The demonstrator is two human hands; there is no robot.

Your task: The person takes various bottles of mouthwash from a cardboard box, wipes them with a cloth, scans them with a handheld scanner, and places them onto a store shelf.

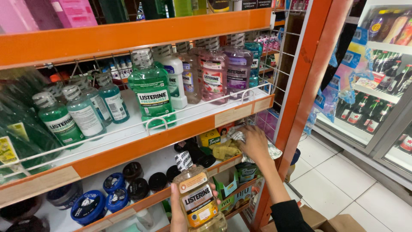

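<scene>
I see the orange shelving unit filling most of the view, with a glass-door drinks cooler to its right. On the middle shelf, a big green mouthwash bottle stands among pink, purple and smaller green ones. Lower shelf: dark round jars and blue-lidded tins. My left hand is clamped around an amber mouthwash bottle, upright, in front of the lower shelf edge. My right hand rests, fingers spread, on a checked cloth beside yellow packets; whether it grips the cloth, I cannot tell.
</scene>
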